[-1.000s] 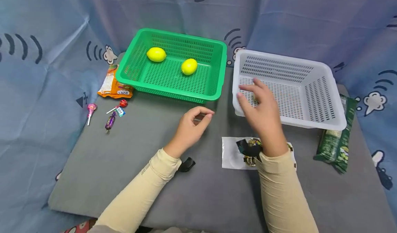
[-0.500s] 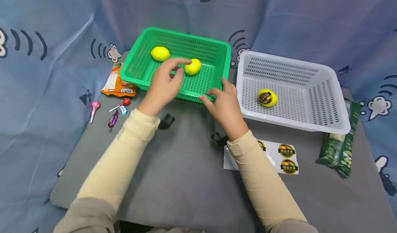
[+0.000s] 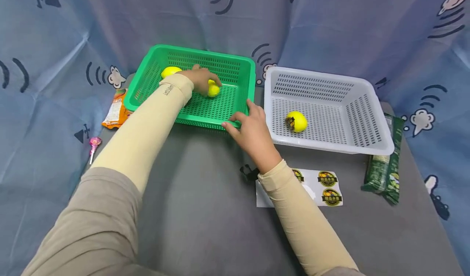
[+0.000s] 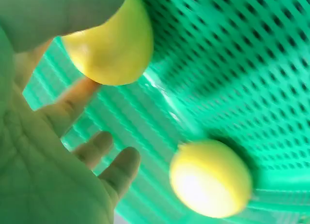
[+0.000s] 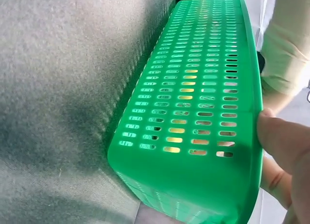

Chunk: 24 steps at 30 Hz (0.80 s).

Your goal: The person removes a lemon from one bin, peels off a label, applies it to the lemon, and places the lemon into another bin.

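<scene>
My left hand [image 3: 201, 80] reaches into the green basket [image 3: 205, 120]. Its thumb and index finger lie on either side of a yellow lemon [image 4: 114, 52], gripping it, while the other fingers hang free. A second lemon [image 4: 210, 178] rests on the basket floor, partly behind the left sleeve in the head view. With the thumb outside and fingers over the edge, my right hand [image 3: 253, 131] holds the basket's near right corner by the rim [image 5: 256, 93]. In the white basket [image 3: 330, 146] to the right lies a lemon [image 3: 298, 121] bearing a dark round sticker.
A sheet of round stickers [image 3: 327, 188] lies partly under the right forearm. A green packet [image 3: 382, 174] sits by the white basket's right end. At the left are an orange snack bag [image 3: 116, 110] and a pink lollipop [image 3: 94, 143]. A patterned curtain [image 3: 227, 27] hangs behind.
My left hand has moved from the table down into the green basket, onto a lemon. The right hand has left the white basket, uncovering the stickered lemon, and taken the green rim.
</scene>
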Each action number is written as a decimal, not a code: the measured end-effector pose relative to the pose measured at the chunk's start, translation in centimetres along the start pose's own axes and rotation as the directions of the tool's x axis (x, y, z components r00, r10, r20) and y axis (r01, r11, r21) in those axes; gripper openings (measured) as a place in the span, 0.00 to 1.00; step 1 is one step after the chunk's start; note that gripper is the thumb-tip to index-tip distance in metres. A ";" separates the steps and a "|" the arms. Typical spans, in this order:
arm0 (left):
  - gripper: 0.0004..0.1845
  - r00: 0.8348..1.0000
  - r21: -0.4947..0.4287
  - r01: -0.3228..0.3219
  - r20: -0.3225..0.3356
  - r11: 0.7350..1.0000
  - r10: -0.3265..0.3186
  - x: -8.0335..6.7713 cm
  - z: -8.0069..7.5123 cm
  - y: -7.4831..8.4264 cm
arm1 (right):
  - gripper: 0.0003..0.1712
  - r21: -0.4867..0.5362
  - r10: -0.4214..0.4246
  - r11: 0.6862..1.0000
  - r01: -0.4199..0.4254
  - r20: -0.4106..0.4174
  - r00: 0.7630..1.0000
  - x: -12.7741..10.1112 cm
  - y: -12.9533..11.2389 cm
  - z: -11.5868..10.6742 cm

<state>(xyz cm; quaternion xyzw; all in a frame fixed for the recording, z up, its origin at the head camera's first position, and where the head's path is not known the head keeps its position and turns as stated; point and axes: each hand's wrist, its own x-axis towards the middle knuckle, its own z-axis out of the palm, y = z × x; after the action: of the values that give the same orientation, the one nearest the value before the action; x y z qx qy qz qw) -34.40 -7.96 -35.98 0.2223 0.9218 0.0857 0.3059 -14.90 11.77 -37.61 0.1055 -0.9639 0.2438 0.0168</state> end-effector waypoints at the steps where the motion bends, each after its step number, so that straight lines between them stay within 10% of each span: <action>1: 0.37 0.999 -0.013 0.018 -0.029 1.000 -0.018 -0.2 0.1 -0.6 | 0.18 -0.001 -0.006 1.000 0.006 -0.004 1.000 0.0 -0.1 0.0; 12: 0.34 0.976 -0.212 -0.074 -0.218 0.975 0.027 -0.7 0.9 -2.2 | 0.19 -0.007 -0.014 1.000 0.014 0.002 1.000 0.5 -0.2 -0.3; 15: 0.34 0.920 -0.325 -0.195 -0.388 0.925 0.057 -3.3 0.7 -0.8 | 0.19 -0.010 -0.011 1.000 0.011 0.006 1.000 0.6 0.0 -0.3; 18: 0.33 0.816 -0.425 -0.348 -0.576 0.835 0.048 -7.9 1.9 1.9 | 0.20 -0.015 -0.003 1.000 0.003 0.010 1.000 0.6 0.2 -0.3; 24: 0.31 0.670 -0.472 -0.505 -0.742 0.723 -0.016 -17.0 9.8 8.2 | 0.20 -0.034 0.008 0.999 -0.009 -0.014 1.000 0.7 0.7 -0.9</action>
<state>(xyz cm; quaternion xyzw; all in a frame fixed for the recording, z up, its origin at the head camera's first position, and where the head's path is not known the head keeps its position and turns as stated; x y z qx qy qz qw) -13.45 -8.34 -32.49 0.1839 0.8354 0.5174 -0.0267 -15.74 12.62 -37.08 0.0994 -0.9682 0.2281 0.0245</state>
